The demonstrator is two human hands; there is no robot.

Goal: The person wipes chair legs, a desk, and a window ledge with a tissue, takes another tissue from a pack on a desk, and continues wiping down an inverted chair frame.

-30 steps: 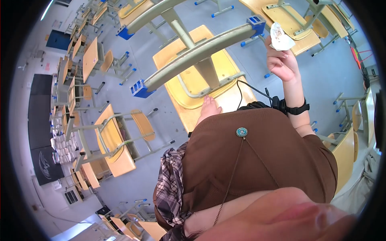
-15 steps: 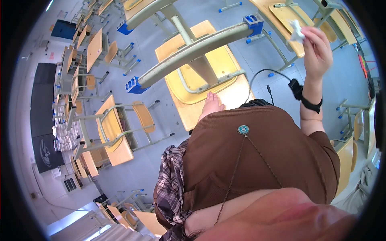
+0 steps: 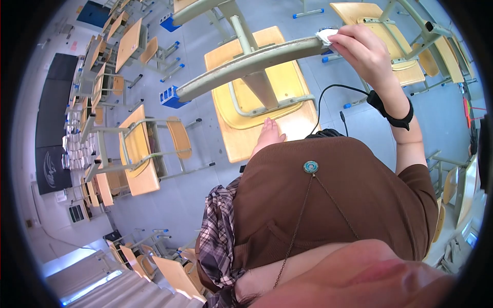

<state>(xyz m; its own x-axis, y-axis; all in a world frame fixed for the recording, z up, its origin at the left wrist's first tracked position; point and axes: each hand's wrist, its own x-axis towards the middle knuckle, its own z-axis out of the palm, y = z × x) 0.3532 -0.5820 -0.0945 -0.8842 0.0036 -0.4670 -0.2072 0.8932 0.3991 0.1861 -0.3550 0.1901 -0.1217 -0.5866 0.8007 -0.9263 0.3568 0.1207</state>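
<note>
My right hand (image 3: 365,54) is closed on a white tissue (image 3: 325,36), which touches the right end of a grey metal chair leg bar (image 3: 246,65). The tissue partly covers the blue foot cap there. At the bar's left end, another blue cap (image 3: 172,97) shows. My left hand (image 3: 268,134) lies with its fingers on the wooden desktop (image 3: 239,148), holding nothing visible. The upturned chair's yellow seat (image 3: 222,109) rests on this desk. A black strap (image 3: 395,113) with a cable is round my right wrist.
Another desk with an upturned chair (image 3: 141,177) stands at the left. More desks and chairs, such as one desk (image 3: 354,13) at the upper right, fill the room. A black cable (image 3: 328,88) curves beside the near desk. Stacked papers (image 3: 77,151) are at the far left.
My right hand has moved left and down from the side, bringing the tissue onto the bar's right end. My left hand stays on the desktop. The view has shifted slightly.
</note>
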